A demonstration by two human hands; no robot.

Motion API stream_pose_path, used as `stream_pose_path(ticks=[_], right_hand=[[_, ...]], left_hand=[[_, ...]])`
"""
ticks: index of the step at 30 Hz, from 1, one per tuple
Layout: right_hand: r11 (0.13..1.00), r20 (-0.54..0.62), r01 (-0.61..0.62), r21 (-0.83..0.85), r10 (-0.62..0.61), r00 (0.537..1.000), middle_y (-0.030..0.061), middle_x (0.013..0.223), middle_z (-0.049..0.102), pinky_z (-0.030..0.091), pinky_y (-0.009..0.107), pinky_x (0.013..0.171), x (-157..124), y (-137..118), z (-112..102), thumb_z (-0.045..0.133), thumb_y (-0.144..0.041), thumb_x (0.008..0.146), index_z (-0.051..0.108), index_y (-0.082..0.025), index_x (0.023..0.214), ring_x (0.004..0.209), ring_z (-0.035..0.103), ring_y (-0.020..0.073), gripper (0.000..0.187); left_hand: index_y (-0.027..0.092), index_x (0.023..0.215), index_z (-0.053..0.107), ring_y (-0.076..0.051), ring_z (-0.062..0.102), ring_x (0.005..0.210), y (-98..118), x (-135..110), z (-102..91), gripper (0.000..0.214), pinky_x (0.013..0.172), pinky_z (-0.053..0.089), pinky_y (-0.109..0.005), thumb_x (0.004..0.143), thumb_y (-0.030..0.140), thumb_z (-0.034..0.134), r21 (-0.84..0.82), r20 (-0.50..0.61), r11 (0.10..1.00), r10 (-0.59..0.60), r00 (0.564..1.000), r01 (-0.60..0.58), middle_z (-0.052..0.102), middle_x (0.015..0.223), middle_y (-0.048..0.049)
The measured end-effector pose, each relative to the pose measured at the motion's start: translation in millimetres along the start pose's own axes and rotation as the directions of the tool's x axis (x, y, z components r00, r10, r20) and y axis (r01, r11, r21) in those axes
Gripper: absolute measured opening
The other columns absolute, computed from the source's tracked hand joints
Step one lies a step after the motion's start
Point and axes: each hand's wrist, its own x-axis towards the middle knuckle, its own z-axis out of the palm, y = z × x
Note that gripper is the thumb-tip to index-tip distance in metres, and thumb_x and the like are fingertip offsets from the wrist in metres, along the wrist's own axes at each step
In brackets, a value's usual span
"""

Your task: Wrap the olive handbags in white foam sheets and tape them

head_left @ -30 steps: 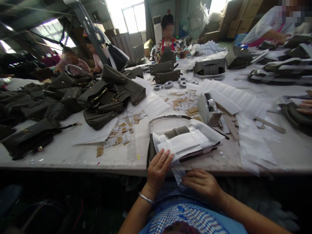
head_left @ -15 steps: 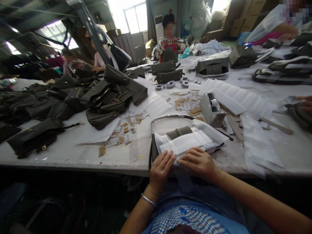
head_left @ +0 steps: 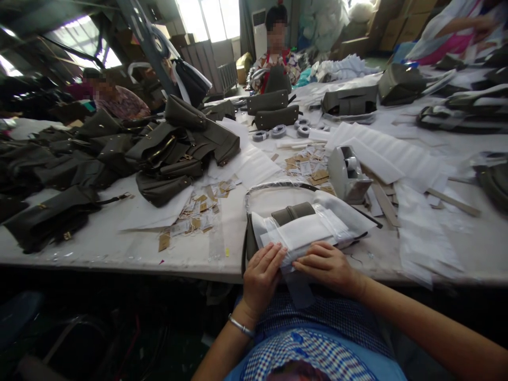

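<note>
A dark olive handbag (head_left: 292,212) lies at the table's near edge, partly covered by a white wrapping sheet (head_left: 307,231) with clear tape across it. Its handle (head_left: 266,186) arches behind it, wound in pale wrapping. My left hand (head_left: 262,267) grips the near left edge of the sheet, fingers close together on top and thumb out of sight. Just beside it, my right hand (head_left: 329,269) is closed on the same edge with bent fingers. A translucent strip (head_left: 300,290) hangs below the hands over the table edge.
A grey tape dispenser (head_left: 348,174) stands behind the bag on the right. Cardboard tags (head_left: 200,207) lie scattered to the left, near a large heap of dark bags (head_left: 170,151). White foam sheets (head_left: 381,151) and tape rolls (head_left: 279,131) lie farther back. A co-worker (head_left: 273,58) sits opposite.
My right hand has slid slightly right along the sheet's edge; my left hand stays nearly in place. The co-worker's hand at the far right has left the view.
</note>
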Motion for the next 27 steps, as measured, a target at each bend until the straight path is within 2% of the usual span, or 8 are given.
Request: stream_pose_path(ticks=[3,5,8,11,16,21,23,27], right_hand=[[1.000,-0.004,0.028,0.011,-0.028,1.000,0.0027,0.086,0.073,0.047,0.034,0.076,-2.1,2.5,0.3,0.061,-0.012,0.093,0.067,-0.016,0.111,0.079,0.060,0.0160,0.019],[0.999,-0.009,0.048,0.010,-0.048,0.999,0.0029,0.087,0.074,0.048,0.034,0.076,-2.5,3.7,0.2,0.061,-0.013,0.093,0.067,-0.017,0.112,0.079,0.061,0.0159,0.020],[0.999,-0.009,0.042,-0.011,-0.042,0.999,0.0028,0.089,0.074,0.049,0.034,0.078,-2.1,4.4,0.3,0.059,-0.012,0.094,0.067,-0.019,0.113,0.080,0.062,0.0158,0.021],[0.999,0.006,0.040,-0.035,-0.039,0.999,0.0026,0.092,0.075,0.051,0.034,0.080,-4.5,3.1,-1.0,0.060,-0.013,0.094,0.067,-0.020,0.116,0.083,0.064,0.0158,0.024],[1.000,0.103,-0.008,-0.020,0.010,0.995,0.0027,0.107,0.074,0.047,0.040,0.105,-29.6,-9.7,-9.6,0.052,-0.013,0.098,0.062,-0.023,0.128,0.101,0.066,0.0154,0.033],[0.999,0.258,-0.029,-0.033,0.036,0.965,0.0104,0.135,0.062,0.043,0.047,0.111,-61.9,-29.0,-4.2,0.039,-0.009,0.099,0.051,-0.017,0.141,0.134,0.049,0.0214,0.044],[0.999,0.240,-0.027,-0.031,0.033,0.970,0.0114,0.136,0.062,0.045,0.047,0.109,-65.2,-33.1,5.5,0.039,-0.008,0.099,0.052,-0.016,0.141,0.135,0.049,0.0218,0.044],[0.998,0.065,-0.054,0.033,0.051,0.997,0.0102,0.114,0.073,0.048,0.048,0.106,-55.7,-36.0,23.1,0.047,-0.010,0.098,0.062,-0.014,0.127,0.116,0.063,0.0209,0.033]], left_hand=[[0.022,0.145,0.046,-0.026,0.044,0.138,7.9,3.5,-11.3,0.055,0.114,0.043,-0.046,0.091,0.022,0.059,-0.104,0.104,0.991,-0.077,0.992,0.088,0.053,0.146,-0.0071],[0.022,0.143,0.048,-0.027,0.045,0.137,11.5,5.6,-14.6,0.053,0.113,0.043,-0.048,0.092,0.029,0.060,-0.145,0.121,0.981,-0.114,0.986,0.131,0.054,0.145,-0.0072],[0.026,0.137,0.056,-0.025,0.052,0.131,10.8,5.5,-7.6,0.041,0.109,0.048,-0.046,0.096,0.030,0.057,-0.132,0.013,0.982,-0.134,0.991,0.135,0.062,0.136,-0.0044],[0.028,0.137,0.055,-0.024,0.056,0.128,5.5,2.5,5.0,0.041,0.105,0.052,-0.044,0.097,0.022,0.057,-0.070,-0.089,0.995,-0.083,0.993,0.077,0.064,0.133,-0.0029],[0.029,0.140,0.051,-0.023,0.055,0.129,2.3,-0.4,11.1,0.046,0.105,0.052,-0.042,0.097,0.014,0.053,-0.024,-0.103,0.999,-0.045,0.994,0.043,0.063,0.134,-0.0022],[0.029,0.140,0.052,-0.023,0.057,0.127,5.1,-0.4,10.9,0.046,0.103,0.052,-0.043,0.096,0.013,0.055,-0.014,-0.128,0.999,-0.042,0.991,0.041,0.065,0.132,-0.0023],[0.029,0.139,0.053,-0.023,0.057,0.127,5.0,-0.6,12.2,0.047,0.104,0.051,-0.043,0.096,0.013,0.056,-0.003,-0.136,0.999,-0.034,0.990,0.034,0.065,0.132,-0.0024],[0.029,0.139,0.053,-0.023,0.057,0.126,4.0,-0.7,14.2,0.047,0.104,0.051,-0.042,0.095,0.013,0.057,0.021,-0.144,0.999,-0.020,0.989,0.024,0.065,0.132,-0.0023]])
